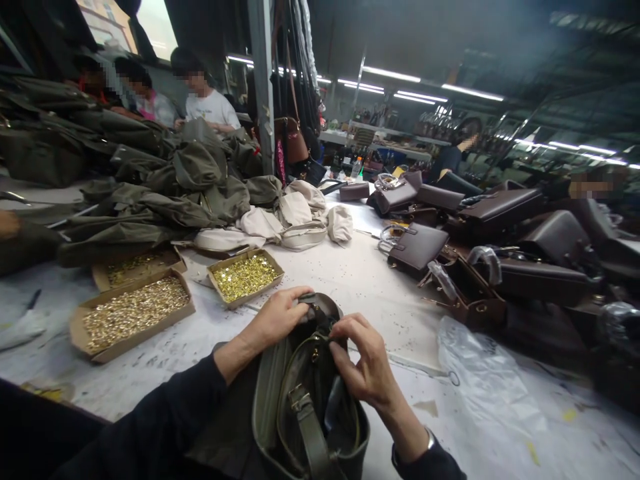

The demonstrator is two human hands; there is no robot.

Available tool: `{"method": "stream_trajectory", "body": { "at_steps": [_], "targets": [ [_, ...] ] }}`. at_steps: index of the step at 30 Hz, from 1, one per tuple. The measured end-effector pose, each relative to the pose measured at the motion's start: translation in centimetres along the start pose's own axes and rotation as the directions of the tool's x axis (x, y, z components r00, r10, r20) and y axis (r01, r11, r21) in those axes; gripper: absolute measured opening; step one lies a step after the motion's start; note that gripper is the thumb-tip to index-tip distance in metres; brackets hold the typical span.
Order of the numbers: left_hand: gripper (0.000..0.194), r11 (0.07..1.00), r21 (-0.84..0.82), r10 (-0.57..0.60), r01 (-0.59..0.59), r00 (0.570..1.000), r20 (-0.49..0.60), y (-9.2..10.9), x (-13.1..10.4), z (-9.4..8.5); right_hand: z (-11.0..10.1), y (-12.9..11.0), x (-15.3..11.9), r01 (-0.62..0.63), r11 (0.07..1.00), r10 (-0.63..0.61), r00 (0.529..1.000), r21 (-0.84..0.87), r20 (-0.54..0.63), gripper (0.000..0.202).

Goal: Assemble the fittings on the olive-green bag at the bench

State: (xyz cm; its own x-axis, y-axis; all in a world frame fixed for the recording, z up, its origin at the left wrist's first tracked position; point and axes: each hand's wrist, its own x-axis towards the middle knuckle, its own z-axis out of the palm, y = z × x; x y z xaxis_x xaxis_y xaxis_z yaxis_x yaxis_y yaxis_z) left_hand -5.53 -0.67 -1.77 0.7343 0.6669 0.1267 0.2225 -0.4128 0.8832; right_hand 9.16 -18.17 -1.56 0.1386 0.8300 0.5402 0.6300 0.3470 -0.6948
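An olive green bag [265,407] lies in front of me at the bottom centre, its top facing up with the zipper opening and a buckled strap [313,437] showing. My left hand [280,315] grips the bag's far edge, thumb and fingers closed on it. On the right side of the opening, my right hand [364,363] pinches the bag's edge close to the zipper end, with its fingers bent. Beyond my left forearm stand a cardboard tray of gold-coloured metal pieces [135,313] and a smaller tray of yellowish metal pieces [246,275].
Olive bags [200,167] are heaped at the left back, beside cream bags [295,217]. Dark brown handbags [525,267] pile up on the right. Clear plastic [490,380] lies before them. Several people sit farther back. A metal post [263,87] rises behind the table.
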Motion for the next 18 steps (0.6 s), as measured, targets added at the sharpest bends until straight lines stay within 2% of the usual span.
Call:
{"method": "stream_trajectory", "body": {
  "at_steps": [4,6,9,12,18],
  "targets": [
    [0.04,0.999,0.049,0.02,-0.021,1.0,0.012,0.4,-0.1,-0.1,0.9,-0.5,1.2,-0.062,0.943,0.036,0.996,-0.326,-0.083,0.021],
    [0.047,0.997,0.08,-0.005,0.005,1.0,0.002,0.6,-0.2,-0.1,1.3,-0.7,1.9,-0.064,0.879,0.029,0.996,-0.472,-0.081,0.015],
    [0.058,0.988,0.151,-0.041,0.043,0.999,-0.015,0.8,-0.4,0.0,1.8,-0.7,2.6,-0.048,0.802,0.024,0.999,-0.596,-0.049,0.004],
    [0.062,0.971,0.236,-0.026,0.027,1.0,-0.007,1.0,-0.6,0.0,2.4,-0.4,3.0,-0.054,0.774,0.03,0.998,-0.63,-0.05,0.008],
    [0.063,0.962,0.273,-0.01,0.011,1.0,-0.007,0.9,-0.9,-0.1,3.6,0.9,2.8,-0.056,0.85,0.001,0.994,-0.523,-0.105,0.01]
  ]
}}
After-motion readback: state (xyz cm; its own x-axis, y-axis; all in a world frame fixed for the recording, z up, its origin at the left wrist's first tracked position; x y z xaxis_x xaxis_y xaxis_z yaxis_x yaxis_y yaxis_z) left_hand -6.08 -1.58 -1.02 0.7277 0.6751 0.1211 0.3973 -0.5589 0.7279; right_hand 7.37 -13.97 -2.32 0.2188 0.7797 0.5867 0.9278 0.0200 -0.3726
